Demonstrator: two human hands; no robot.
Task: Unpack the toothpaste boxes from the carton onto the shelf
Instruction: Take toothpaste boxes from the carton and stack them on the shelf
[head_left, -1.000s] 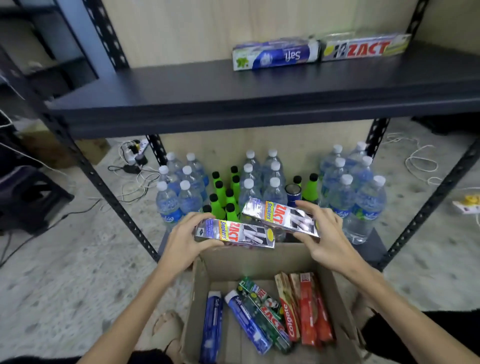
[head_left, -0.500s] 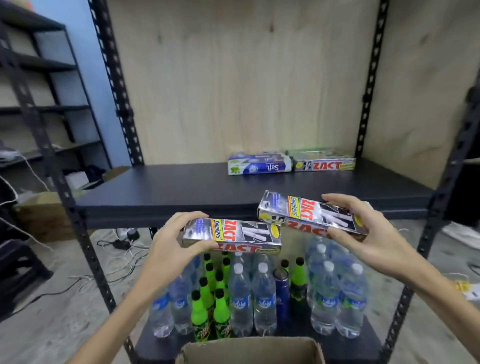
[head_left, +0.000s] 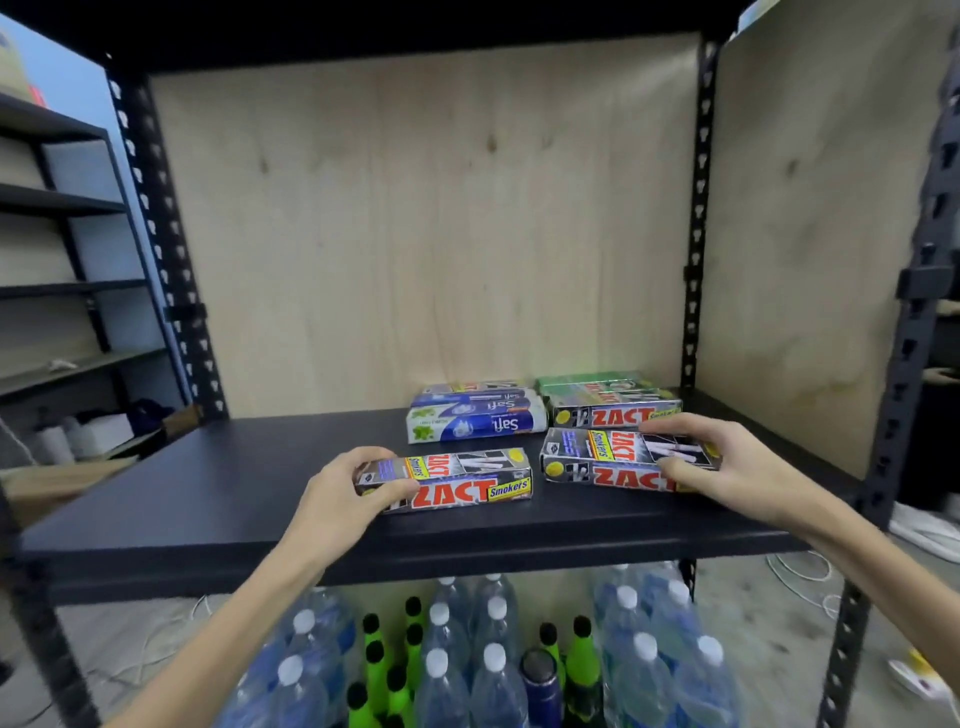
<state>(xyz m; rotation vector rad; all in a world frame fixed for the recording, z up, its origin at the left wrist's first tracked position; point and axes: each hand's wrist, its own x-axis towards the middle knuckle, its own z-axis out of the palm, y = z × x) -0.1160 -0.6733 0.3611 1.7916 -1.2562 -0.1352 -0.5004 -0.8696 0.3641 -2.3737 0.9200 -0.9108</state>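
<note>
shelf (head_left: 208, 483) L half free | boxes (head_left: 475, 415) block back-R | bottles (head_left: 493, 670) fill below

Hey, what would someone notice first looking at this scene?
Two hands, each gripping a Zact Smokers box on the dark shelf: left hand on the left box, right hand on the right box. Below stand water bottles.
</note>
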